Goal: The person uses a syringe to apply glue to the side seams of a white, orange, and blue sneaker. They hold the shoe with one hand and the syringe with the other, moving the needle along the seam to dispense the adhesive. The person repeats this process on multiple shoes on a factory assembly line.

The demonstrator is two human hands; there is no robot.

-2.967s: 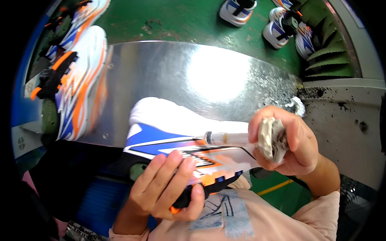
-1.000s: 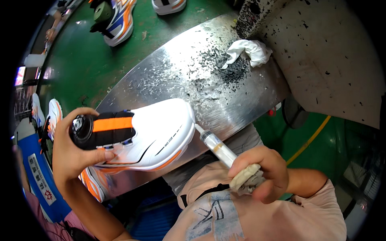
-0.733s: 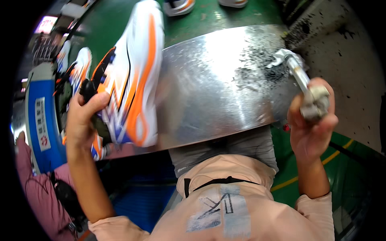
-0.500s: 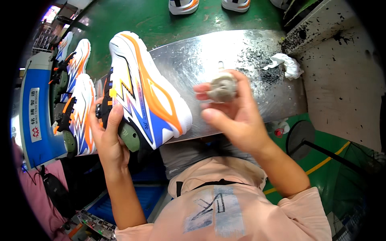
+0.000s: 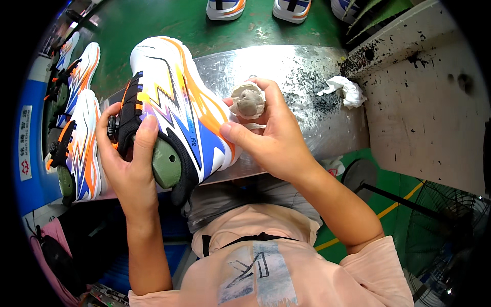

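Nearest: pink shirt (image 5: 286,271) and grey lap at bottom, forearms rising from lower edge. Left hand (image 5: 128,163) wrapped around heel end of shoe (image 5: 174,107), thumb pressed on green last (image 5: 166,162) protruding from collar; grip closed tight on shoe. Shoe held tilted, toe pointing away, white sole side up, heel over near edge of worktop (image 5: 307,128). Right hand (image 5: 271,138) touching shoe's side with thumb, fingers curled and pinching grey lump (image 5: 248,100), above middle of worktop. Tool's lower part hidden behind fingers. Black specks scattered over right part of worktop; crumpled white rag (image 5: 342,89) at right edge. More shoes (image 5: 76,138) on lasts, left of worktop, beside blue panel (image 5: 28,143). Farthest: green floor, shoe pairs (image 5: 255,7) along top edge. Spattered grey surface at upper right; fan (image 5: 440,230) at lower right.
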